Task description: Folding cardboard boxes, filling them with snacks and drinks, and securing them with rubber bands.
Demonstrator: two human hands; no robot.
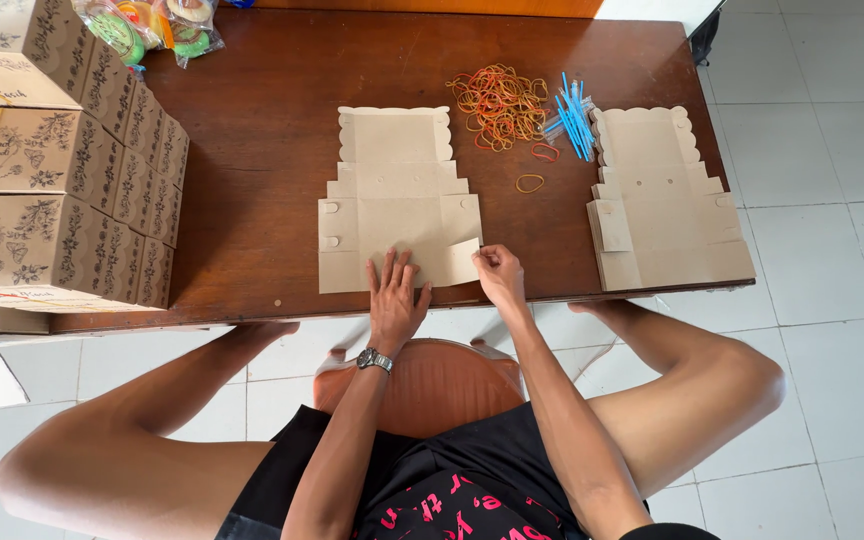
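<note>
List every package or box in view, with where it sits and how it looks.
Flat box blank: table centre, tan card, under both hands.
Stack of blanks: right edge, tan.
Folded boxes: left, brown, dark floral print, stacked.
Clear bags: top left, colourful contents.

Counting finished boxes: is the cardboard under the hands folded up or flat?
Mostly flat: the cardboard blank lies spread on the table; only one corner flap lifts under the right hand.
</note>
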